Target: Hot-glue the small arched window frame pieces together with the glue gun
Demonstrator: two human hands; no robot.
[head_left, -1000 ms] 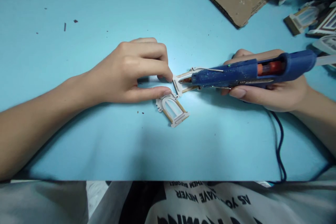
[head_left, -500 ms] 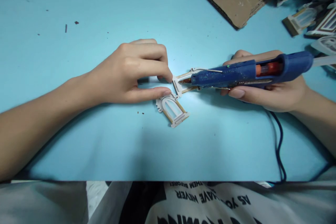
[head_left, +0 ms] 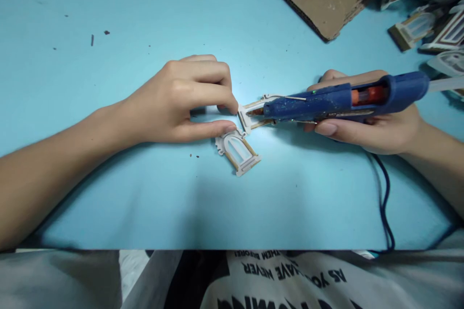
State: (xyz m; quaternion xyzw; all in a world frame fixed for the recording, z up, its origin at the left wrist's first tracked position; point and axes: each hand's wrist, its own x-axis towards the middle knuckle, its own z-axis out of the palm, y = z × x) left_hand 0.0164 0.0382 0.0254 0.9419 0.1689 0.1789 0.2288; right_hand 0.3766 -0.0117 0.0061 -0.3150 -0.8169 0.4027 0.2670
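Observation:
My right hand (head_left: 384, 130) is wrapped round a blue glue gun (head_left: 311, 104), whose nozzle points left and rests over the base of a small white and tan window frame (head_left: 246, 119). The gun hides much of that frame. My left hand (head_left: 199, 99) has its thumb and index finger apart, the index fingertip touching the left end of this frame. The thumb tip touches the top of a second arched window piece (head_left: 239, 152), which lies tilted on the blue table just below. Nothing is gripped between the left thumb and index finger.
A torn piece of cardboard (head_left: 319, 0) lies at the back. More white and tan window pieces (head_left: 416, 26) are heaped at the back right. A dark cord (head_left: 386, 198) runs down the right side to the front edge. Small dark crumbs (head_left: 106, 33) dot the table (head_left: 145, 203).
The glue gun's rear end has shifted very slightly left. My left hand and the two window pieces near it have stayed in place.

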